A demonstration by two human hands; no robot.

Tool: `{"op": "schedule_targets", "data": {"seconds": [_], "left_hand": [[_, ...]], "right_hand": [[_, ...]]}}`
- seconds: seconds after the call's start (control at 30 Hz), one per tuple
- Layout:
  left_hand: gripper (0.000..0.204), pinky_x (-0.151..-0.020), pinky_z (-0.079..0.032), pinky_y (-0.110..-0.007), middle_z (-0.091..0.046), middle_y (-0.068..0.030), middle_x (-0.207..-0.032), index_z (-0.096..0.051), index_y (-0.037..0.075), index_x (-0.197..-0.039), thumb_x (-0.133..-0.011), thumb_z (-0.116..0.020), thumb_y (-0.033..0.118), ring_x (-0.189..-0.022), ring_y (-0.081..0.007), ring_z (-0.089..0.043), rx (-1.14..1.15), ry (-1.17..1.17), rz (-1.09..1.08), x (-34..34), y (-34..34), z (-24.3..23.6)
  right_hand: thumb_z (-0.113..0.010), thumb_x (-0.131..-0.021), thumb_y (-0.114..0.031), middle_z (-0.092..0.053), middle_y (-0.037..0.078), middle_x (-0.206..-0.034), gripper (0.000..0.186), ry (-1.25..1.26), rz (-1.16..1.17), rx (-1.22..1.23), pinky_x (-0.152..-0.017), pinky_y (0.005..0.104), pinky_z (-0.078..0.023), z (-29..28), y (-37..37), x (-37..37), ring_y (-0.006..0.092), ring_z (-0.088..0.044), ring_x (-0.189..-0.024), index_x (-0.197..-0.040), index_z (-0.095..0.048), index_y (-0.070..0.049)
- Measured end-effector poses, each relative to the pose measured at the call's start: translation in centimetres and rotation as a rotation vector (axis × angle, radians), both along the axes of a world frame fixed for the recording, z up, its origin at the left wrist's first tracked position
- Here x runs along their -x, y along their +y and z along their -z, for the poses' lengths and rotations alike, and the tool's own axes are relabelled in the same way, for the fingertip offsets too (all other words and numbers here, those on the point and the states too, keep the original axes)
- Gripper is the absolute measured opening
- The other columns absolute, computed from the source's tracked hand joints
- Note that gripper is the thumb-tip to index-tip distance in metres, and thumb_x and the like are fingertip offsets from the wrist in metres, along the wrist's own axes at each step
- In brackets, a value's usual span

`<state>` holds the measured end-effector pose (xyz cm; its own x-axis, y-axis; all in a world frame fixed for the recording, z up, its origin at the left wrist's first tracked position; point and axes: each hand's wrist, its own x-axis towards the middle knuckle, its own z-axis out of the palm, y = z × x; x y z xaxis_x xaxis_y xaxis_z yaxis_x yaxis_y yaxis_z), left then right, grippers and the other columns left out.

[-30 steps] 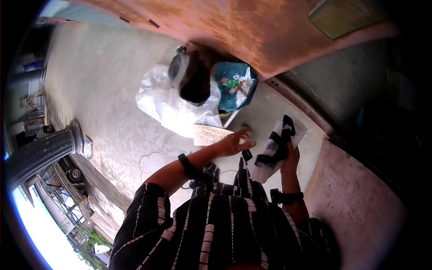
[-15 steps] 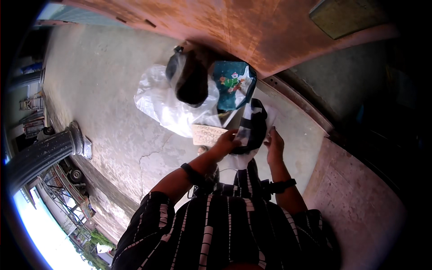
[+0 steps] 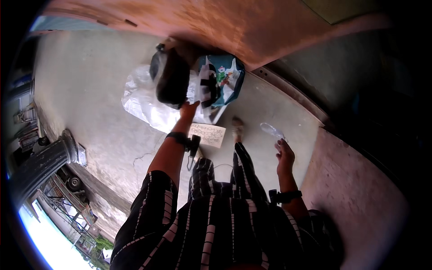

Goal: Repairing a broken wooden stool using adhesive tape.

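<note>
My left hand (image 3: 189, 109) reaches forward, its fingers closed at the lower left edge of a black-and-white package (image 3: 208, 87), blurred by motion. That package overlaps the left side of a teal bag (image 3: 234, 85) with a colourful printed picture. To the left stands a dark brown and black bag-like bundle (image 3: 173, 78), on or behind a crumpled translucent white plastic bag (image 3: 139, 96). My right hand (image 3: 284, 157) is out to the right, pinching the end of a thin clear plastic wrapper (image 3: 271, 130). A handwritten cardboard sign (image 3: 209, 135) lies below the bags.
A rusty orange metal panel (image 3: 193, 18) rises behind the bags. A metal rail (image 3: 292, 96) runs along the right, beside a pinkish slab (image 3: 355, 180). A dark column (image 3: 45, 153) stands at left on the concrete floor (image 3: 90, 81). My shoe (image 3: 237, 128) is near the sign.
My hands have separated. The left has carried the black-and-white package forward and left to the teal bag; the right has moved slightly right and nearer me with the clear wrapper.
</note>
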<state>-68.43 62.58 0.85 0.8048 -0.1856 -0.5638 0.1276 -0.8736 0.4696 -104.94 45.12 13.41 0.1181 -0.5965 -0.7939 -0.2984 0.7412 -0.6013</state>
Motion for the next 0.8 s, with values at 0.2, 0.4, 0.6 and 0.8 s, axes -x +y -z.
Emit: {"op": "schedule_targets", "data": {"seconds": [0.2, 0.4, 0.6, 0.8], "left_hand": [[0.052, -0.063, -0.048, -0.029, -0.059, -0.0116, -0.091, -0.05, -0.003, -0.118, -0.075, -0.062, 0.024, -0.076, -0.0163, -0.058, 0.141, 0.136, 0.237, 2.5, 2.4, -0.1], [0.036, -0.075, -0.05, -0.03, -0.063, -0.0165, -0.098, -0.053, 0.0, -0.112, -0.082, -0.061, 0.019, -0.086, -0.0235, -0.063, 0.156, 0.414, 0.368, 11.0, 2.2, -9.8], [0.04, -0.08, -0.049, -0.033, -0.062, -0.0161, -0.1, -0.051, 0.002, -0.117, -0.084, -0.059, 0.021, -0.091, -0.0261, -0.062, 0.224, 0.359, 0.672, 15.6, 1.3, -18.1], [0.078, -0.084, -0.048, -0.038, -0.044, -0.0191, -0.126, -0.024, 0.006, -0.137, -0.075, -0.071, 0.019, -0.105, -0.0299, -0.054, 0.462, 0.151, 0.841, 16.4, -2.3, -25.0]], "right_hand": [[-0.052, -0.086, -0.022, -0.058, 0.0, -0.11, 0.035, -0.025, -0.017, 0.03, -0.07, 0.0229, -0.035, -0.9, -1.3, 1.8, 0.0133, -0.055, -0.1, -0.118, -0.054, -0.007], [-0.047, -0.086, -0.015, -0.057, 0.004, -0.114, 0.037, -0.088, -0.039, 0.115, -0.067, 0.0235, -0.038, -2.3, -4.2, 1.9, 0.013, -0.056, -0.092, -0.121, -0.053, -0.006], [-0.045, -0.086, -0.006, -0.055, 0.005, -0.116, 0.038, -0.364, -0.013, 0.101, -0.058, 0.0192, -0.034, -7.2, -7.4, 0.3, 0.0063, -0.046, -0.07, -0.124, -0.05, -0.004], [-0.042, -0.086, -0.001, -0.053, 0.005, -0.117, 0.04, -0.642, -0.025, 0.116, -0.056, 0.0174, -0.031, -13.9, -6.6, 1.3, 0.0053, -0.037, -0.062, -0.126, -0.046, -0.001]]}}
